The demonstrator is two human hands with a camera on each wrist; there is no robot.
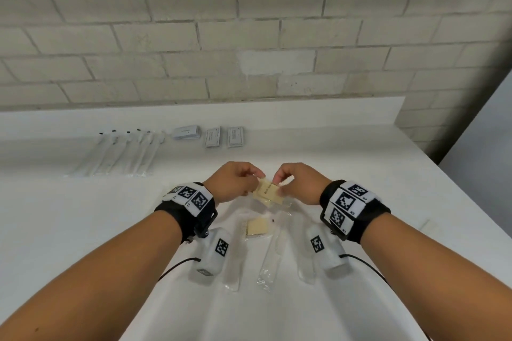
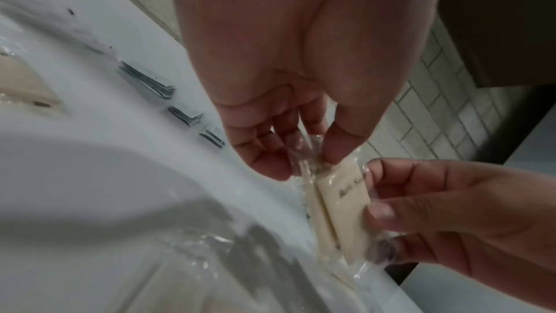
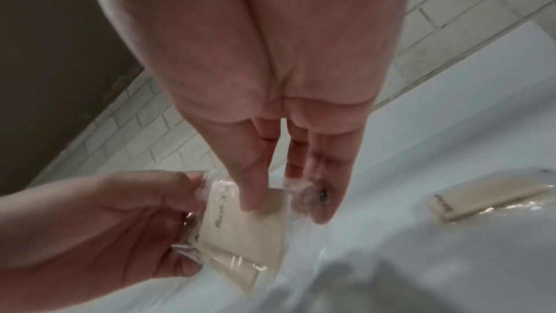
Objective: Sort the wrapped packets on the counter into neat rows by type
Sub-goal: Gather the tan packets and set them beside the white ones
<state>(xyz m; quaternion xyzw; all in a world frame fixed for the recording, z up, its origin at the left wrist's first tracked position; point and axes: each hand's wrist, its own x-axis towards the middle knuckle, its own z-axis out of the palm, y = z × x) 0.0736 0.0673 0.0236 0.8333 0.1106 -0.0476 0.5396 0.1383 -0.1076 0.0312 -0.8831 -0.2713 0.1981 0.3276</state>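
Both hands meet above the counter's middle and hold cream soap packets [image 1: 267,191] in clear wrap; two bars seem stacked together. My left hand [image 1: 245,183] pinches the wrap at the packets' left end, thumb against fingers [image 2: 304,161]. My right hand [image 1: 286,184] pinches the right end, with its thumb on the top bar [image 3: 285,208]. The top bar [image 2: 343,211] carries dark script, also seen in the right wrist view [image 3: 240,225]. Another soap packet [image 1: 257,227] lies on the counter just nearer me, to the right in the right wrist view [image 3: 487,196].
Three long clear packets [image 1: 270,263] lie near me between the forearms. At the back stand a row of long wrapped packets [image 1: 124,152] and a row of small white packets [image 1: 212,137]. A tiled wall rises behind the white counter [image 1: 388,174], whose right edge drops off.
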